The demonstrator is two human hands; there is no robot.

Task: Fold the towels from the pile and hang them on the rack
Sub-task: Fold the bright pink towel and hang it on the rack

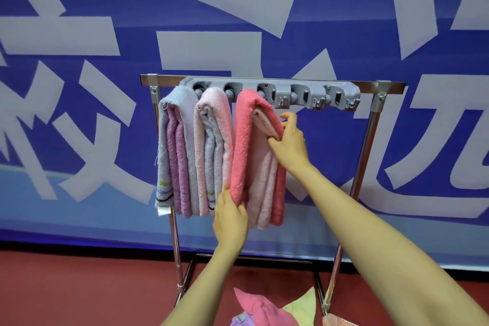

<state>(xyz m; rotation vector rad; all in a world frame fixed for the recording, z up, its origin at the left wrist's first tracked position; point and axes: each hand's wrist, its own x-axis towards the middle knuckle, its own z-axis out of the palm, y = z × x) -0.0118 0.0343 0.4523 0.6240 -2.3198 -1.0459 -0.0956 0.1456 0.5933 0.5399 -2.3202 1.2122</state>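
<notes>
The coral towel [246, 145] hangs at the middle of the top bar of the rack [391, 85]; the left hand [229, 217] pinches its lower edge and the right hand [291, 144] grips its folded layers near the top. I judge the hanging step is nearly done, with only straightening left. The next move, I think, calls for letting go and taking a new towel from the pile [258, 309] on the floor at the foot of the rack.

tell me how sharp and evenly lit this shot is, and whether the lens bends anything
Head view: light is flat and even, with little shadow; the coral towel is fairly sharp, the banner lettering behind looks softer; the wide lens leans the rack posts inward toward the floor; glints streak the chrome.
</notes>
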